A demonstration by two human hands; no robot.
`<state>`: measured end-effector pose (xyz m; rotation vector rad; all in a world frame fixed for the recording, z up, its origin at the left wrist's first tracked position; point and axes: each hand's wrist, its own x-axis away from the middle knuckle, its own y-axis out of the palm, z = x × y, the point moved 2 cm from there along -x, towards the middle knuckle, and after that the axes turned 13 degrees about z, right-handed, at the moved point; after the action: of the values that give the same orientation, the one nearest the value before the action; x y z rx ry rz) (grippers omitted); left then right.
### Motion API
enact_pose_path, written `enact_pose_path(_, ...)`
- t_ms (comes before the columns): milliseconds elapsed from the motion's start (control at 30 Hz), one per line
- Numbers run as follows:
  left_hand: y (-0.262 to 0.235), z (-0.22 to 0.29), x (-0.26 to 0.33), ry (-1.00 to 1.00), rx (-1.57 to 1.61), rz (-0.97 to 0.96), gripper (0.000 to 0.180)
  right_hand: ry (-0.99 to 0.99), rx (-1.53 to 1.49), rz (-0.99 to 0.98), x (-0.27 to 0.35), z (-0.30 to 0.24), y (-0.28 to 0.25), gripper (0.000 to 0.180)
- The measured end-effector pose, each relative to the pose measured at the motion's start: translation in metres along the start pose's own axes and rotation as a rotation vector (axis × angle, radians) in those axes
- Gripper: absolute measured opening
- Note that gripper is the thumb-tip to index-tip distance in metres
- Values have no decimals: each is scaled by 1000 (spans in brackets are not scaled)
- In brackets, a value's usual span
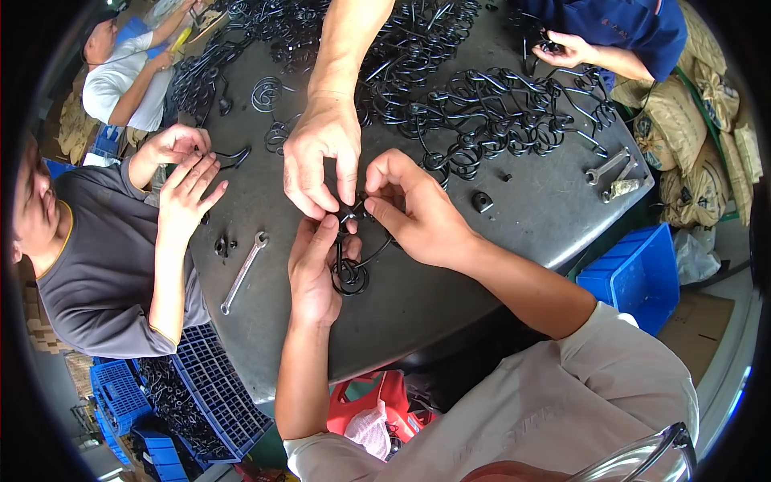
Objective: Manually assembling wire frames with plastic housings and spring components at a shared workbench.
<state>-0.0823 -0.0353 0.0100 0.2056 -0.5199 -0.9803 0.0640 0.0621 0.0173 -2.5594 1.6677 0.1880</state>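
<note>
Over the near part of the table, my left hand (312,269) grips a black coiled wire part (350,279), its loops hanging below my fingers. My right hand (422,210) pinches the upper end of the same part, by a small dark fitting (347,215) mostly covered by fingers. From the far side, another person's hand (325,149) reaches in and touches that spot with thumb and fingertips. A combination wrench (243,273) lies left of my left hand, near small black fittings (222,246). Another black fitting (482,202) sits right of my right hand.
Tangled black coiled wire parts (490,120) cover the far side of the metal table (418,309). More wrenches (608,167) lie at its right corner. A blue bin (634,277) stands at right. Co-workers handle parts at left (96,265) and far right (610,36).
</note>
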Motion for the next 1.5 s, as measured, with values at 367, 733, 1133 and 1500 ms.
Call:
enact_pose_path(367,2,2,1,-9,48,26,30,63,10,-63,-14,0,10,17)
enact_pose_path(733,-4,0,-1,-10,55,23,32,-124,87,-73,-9,-5,9,15)
enact_pose_path(1133,0,-1,3,12,79,115,26,-163,19,-99,-13,11,10,21)
enact_pose_path(1500,2,4,9,-5,63,194,27,92,-153,-217,-15,8,10,29)
